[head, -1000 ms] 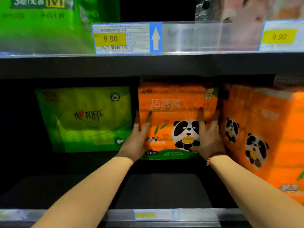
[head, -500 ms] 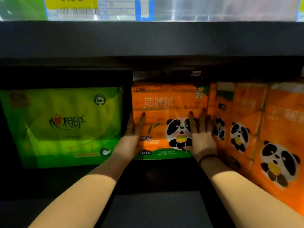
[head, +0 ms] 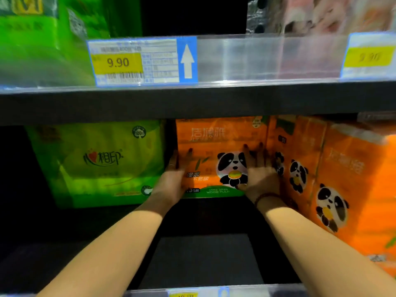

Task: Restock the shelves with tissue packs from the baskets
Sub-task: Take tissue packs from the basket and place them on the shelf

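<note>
Directly against both hands [head: 170, 183] [head: 260, 179]: orange pack [head: 216, 136].

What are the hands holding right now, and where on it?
The orange panda pack, steadied rather than gripped: left hand lies with straight fingers along its lower left edge, right hand flat on its front, lower right.

Shop aisle: dark shelving [head: 192, 101], price tag [head: 137, 62] reading 9.90 with barcode, packaged tissue stock [head: 96, 163].

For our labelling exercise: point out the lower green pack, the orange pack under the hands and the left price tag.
Lower green pack [head: 102, 158]: head view, front logo.
Orange pack [head: 222, 142]: head view, upper front.
Left price tag [head: 117, 62]: head view, yellow panel.
</note>
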`<state>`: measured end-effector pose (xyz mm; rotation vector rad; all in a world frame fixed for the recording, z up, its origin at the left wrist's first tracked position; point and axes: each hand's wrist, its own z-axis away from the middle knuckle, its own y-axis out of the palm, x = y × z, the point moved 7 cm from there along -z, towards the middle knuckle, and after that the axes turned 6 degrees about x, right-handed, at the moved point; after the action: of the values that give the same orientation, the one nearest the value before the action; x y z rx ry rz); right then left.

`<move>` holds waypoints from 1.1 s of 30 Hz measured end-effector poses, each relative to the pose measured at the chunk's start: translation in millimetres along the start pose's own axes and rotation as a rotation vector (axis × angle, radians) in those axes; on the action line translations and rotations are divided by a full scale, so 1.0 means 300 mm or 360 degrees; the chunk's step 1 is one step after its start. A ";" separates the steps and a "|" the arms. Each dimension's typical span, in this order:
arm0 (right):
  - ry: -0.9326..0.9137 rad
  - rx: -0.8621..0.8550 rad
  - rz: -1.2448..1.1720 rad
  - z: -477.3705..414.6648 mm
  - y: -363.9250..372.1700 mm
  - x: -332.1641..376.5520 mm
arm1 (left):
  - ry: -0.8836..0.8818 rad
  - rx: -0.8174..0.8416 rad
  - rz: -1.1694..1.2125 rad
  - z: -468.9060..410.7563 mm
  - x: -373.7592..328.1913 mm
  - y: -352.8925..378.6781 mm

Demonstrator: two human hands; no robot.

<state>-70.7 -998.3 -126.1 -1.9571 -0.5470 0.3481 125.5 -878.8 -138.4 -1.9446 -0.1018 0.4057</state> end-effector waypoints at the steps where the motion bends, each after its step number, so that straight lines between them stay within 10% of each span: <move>1: -0.0030 0.0038 -0.0030 0.019 -0.021 0.014 | -0.0020 0.0020 -0.0016 0.022 -0.010 -0.017; 17: -0.0799 0.0295 -0.0365 0.715 -0.480 0.201 | -0.0194 0.0014 -0.0331 0.880 -0.226 -0.452; 33: -0.1612 0.0650 -0.0599 1.307 -0.442 0.893 | -0.1126 0.0221 -0.0311 1.932 0.229 -0.586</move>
<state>-55.4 -507.9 -175.2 -1.1417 -1.3361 1.1189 20.7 -281.1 -196.4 -1.5600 -0.6942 0.9256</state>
